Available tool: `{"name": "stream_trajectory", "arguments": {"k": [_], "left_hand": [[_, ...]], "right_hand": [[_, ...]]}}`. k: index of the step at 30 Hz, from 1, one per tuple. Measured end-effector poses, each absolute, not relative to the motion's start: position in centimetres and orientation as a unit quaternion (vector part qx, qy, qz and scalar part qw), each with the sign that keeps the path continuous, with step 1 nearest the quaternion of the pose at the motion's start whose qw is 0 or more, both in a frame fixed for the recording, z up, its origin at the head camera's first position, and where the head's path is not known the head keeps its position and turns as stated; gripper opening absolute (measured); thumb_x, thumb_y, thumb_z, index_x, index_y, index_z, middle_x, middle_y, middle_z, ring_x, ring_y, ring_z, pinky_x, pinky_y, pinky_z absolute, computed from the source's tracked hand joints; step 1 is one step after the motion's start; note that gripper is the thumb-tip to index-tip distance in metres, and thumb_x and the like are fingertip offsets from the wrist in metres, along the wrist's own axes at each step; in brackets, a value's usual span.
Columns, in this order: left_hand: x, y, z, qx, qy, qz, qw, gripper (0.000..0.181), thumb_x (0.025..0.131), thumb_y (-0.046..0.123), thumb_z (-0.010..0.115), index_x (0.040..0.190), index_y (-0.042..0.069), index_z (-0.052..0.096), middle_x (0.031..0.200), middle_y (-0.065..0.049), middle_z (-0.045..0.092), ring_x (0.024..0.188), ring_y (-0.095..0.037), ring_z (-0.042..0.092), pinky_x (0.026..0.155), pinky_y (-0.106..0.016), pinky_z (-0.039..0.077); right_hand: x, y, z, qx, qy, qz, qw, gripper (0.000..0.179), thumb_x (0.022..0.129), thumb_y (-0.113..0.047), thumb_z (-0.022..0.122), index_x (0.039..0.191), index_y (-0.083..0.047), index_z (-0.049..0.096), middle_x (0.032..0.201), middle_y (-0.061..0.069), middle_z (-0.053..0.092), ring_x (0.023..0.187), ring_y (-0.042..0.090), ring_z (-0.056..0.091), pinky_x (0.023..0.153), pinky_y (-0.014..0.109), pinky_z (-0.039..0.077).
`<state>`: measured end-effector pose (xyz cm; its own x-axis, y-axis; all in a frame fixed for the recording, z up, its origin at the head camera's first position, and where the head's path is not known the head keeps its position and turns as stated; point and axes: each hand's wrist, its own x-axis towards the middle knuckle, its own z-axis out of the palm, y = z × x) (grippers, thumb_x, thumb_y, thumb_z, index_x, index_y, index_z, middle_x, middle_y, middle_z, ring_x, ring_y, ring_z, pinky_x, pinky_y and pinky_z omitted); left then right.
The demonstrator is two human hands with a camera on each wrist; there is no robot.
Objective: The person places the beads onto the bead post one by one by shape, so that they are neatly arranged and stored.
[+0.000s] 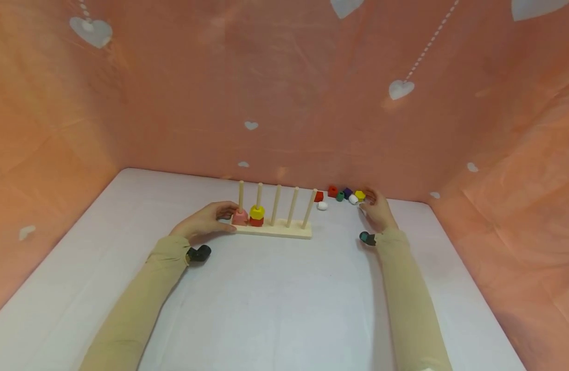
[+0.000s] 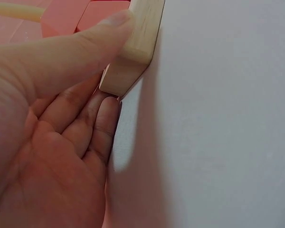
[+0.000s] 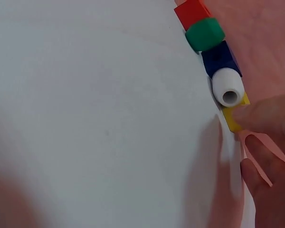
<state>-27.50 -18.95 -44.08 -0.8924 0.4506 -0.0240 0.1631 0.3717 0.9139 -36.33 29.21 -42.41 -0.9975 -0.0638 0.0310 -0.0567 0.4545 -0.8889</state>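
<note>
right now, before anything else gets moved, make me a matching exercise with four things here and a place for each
Column one
1. left hand
2. right hand
3. rounded green bead
4. yellow bead threaded on the light wooden peg rack

Column two
A. on top of a threaded red bead
B. at a loose yellow bead
C. between a loose red block and a dark blue block
D. on the rack's end

Pairs: 1-D, 2-B, 3-C, 4-A
</note>
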Motion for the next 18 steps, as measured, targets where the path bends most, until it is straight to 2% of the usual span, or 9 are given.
{"name": "stream_trajectory", "arguments": {"k": [6,14,18], "left_hand": [[-27.63,-18.97,-44.19,0.190,0.818,0.526,0.134,0.067,0.080,0.011,0.078,0.136,-0.003,0.044,0.136,-0.019,0.048,0.126,-0.035,0.043,0.108,-0.049,0.029],[-27.62,-19.01,-44.20,0.196,0.813,0.531,0.133,0.064,0.080,0.007,0.076,0.135,-0.005,0.044,0.135,-0.021,0.049,0.125,-0.037,0.043,0.108,-0.049,0.029],[-27.64,-18.98,-44.22,0.197,0.810,0.536,0.134,0.064,0.081,0.006,0.076,0.134,-0.006,0.044,0.134,-0.022,0.049,0.125,-0.037,0.043,0.109,-0.049,0.029]], "right_hand": [[-36.05,29.10,-42.42,-0.019,0.842,-0.539,0.026,0.060,0.090,0.007,0.054,0.145,-0.007,0.035,0.141,0.013,0.036,0.127,0.033,0.031,0.107,0.045,0.032],[-36.35,28.88,-42.47,-0.048,0.862,-0.503,0.034,0.048,0.089,0.005,0.061,0.134,-0.002,0.048,0.134,0.019,0.044,0.123,0.035,0.038,0.104,0.046,0.037],[-36.50,28.72,-42.62,-0.041,0.874,-0.483,0.034,0.044,0.089,0.001,0.063,0.131,-0.002,0.051,0.132,0.017,0.047,0.122,0.034,0.040,0.105,0.045,0.036]]}}
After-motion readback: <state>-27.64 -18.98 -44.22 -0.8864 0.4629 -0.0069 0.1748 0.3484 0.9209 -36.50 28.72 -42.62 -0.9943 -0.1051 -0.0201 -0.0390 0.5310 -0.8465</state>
